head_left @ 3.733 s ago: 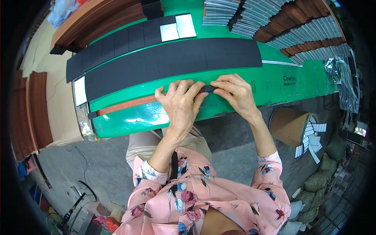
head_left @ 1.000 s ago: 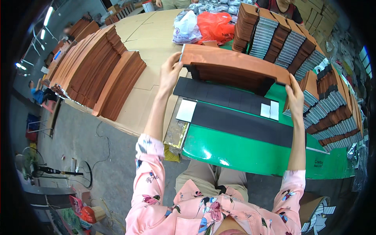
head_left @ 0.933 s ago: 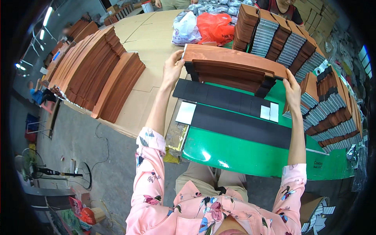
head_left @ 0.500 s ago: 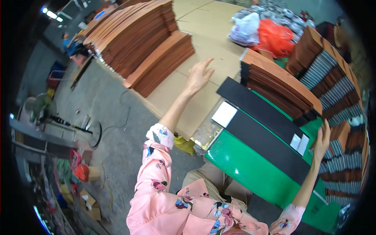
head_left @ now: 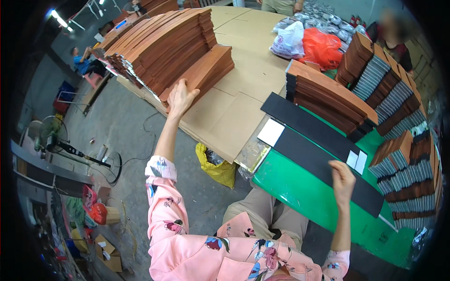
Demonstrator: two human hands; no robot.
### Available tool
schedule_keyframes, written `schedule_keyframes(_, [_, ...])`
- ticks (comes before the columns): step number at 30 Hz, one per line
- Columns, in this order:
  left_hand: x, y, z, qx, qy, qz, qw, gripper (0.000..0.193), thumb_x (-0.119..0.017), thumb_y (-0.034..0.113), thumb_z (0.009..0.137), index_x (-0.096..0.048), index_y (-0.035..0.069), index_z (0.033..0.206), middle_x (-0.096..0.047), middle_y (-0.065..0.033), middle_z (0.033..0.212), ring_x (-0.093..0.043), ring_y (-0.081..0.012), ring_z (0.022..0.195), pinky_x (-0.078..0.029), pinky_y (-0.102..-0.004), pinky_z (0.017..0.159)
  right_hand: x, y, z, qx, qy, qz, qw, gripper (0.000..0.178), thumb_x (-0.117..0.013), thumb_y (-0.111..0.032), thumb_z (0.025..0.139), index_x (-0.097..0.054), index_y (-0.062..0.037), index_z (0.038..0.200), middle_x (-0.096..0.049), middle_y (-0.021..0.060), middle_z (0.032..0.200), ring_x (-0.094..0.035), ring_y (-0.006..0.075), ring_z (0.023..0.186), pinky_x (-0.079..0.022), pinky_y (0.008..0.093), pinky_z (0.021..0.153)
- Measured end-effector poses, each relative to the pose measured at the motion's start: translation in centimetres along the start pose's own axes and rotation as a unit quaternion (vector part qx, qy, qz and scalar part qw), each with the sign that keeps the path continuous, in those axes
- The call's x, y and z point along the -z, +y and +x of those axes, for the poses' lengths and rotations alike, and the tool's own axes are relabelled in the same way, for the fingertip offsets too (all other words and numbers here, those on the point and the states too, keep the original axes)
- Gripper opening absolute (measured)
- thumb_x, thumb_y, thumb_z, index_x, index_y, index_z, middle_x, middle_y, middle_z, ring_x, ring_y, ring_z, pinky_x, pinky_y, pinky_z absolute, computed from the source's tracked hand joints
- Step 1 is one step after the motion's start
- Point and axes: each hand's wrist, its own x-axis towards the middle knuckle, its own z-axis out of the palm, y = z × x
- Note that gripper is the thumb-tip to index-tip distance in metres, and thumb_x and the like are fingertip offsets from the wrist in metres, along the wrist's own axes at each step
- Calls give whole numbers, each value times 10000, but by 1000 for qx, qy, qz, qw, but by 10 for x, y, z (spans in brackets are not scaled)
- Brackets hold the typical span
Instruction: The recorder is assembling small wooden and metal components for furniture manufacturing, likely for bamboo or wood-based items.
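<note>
My left hand [head_left: 182, 97] grips the near end of the top reddish-brown curved board [head_left: 206, 69], which lies on a low stack on the left. The board sits slightly askew on those beneath. Over the black strip [head_left: 307, 158] on the green table, my right hand [head_left: 343, 181] is closed, and nothing shows in its fingers. A white card [head_left: 271, 132] lies at that strip's left end. Beyond lies a second black strip [head_left: 293, 115], with white slips [head_left: 357, 161] near its right end.
A taller board stack [head_left: 164, 42] stands behind the low one. Another stack [head_left: 323, 100] stands beyond the strips, with banded piles [head_left: 396, 159] at the right. Red [head_left: 321, 49] and white bags [head_left: 288, 40] lie at the back. A yellow sack [head_left: 214, 168] stands below the cardboard-covered table [head_left: 234, 119]. Other people are farther off.
My left hand has moved left and nearer, from above the cardboard onto the top board, which has shifted askew. My right hand has come left and nearer, its fingers curling closed.
</note>
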Motion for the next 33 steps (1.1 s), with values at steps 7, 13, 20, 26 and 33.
schedule_keyframes(7, [-37, 71, -168, 44, -122, -481, 867, 537, -718, 120, 669, -485, -24, 1131, -580, -136, 993, -557, -191, 902, -444, -310, 808, -122, -50, -23, -169, -155, 414, 881, 482, -467, -211, 930, -310, 11, 1327, -468, 131, 1248, -520, 184, 1059, -436, 294, 871])
schedule_keyframes(13, [-54, 150, -314, -35, -91, -369, 924, 633, -675, 70, 694, -381, 27, 1253, -421, -158, 1143, -441, -296, 1072, -381, -374, 903, -124, -59, -57, -269, -46, 522, 808, 600, -499, -296, 911, -213, -12, 1356, -349, 151, 1312, -368, 204, 1203, -337, 311, 967])
schedule_keyframes(20, [-24, 184, -367, -180, -259, -530, 787, 594, -596, 61, 805, -293, -3, 1313, -370, -162, 1253, -390, -270, 1168, -367, -379, 944, -31, -38, -68, -180, -84, 332, 922, 570, -584, -222, 855, -326, 23, 1300, -469, 114, 1210, -458, 183, 1111, -355, 295, 950])
schedule_keyframes(26, [-38, 163, -298, -386, -76, -396, 830, 589, -582, -92, 671, -435, 52, 1223, -463, -154, 1230, -446, -333, 1130, -351, -410, 938, 21, 25, -98, -237, -170, 391, 873, 644, -630, -265, 820, -352, 23, 1324, -485, 89, 1220, -486, 147, 1067, -378, 281, 924])
schedule_keyframes(33, [-67, 135, -224, -445, -152, -364, 804, 540, -675, -53, 565, -547, 39, 1082, -553, -142, 1105, -532, -310, 1023, -427, -392, 853, 40, 49, -132, -310, -387, 394, 774, 669, -587, -391, 842, -349, -13, 1340, -451, 100, 1294, -418, 182, 1189, -347, 306, 969])
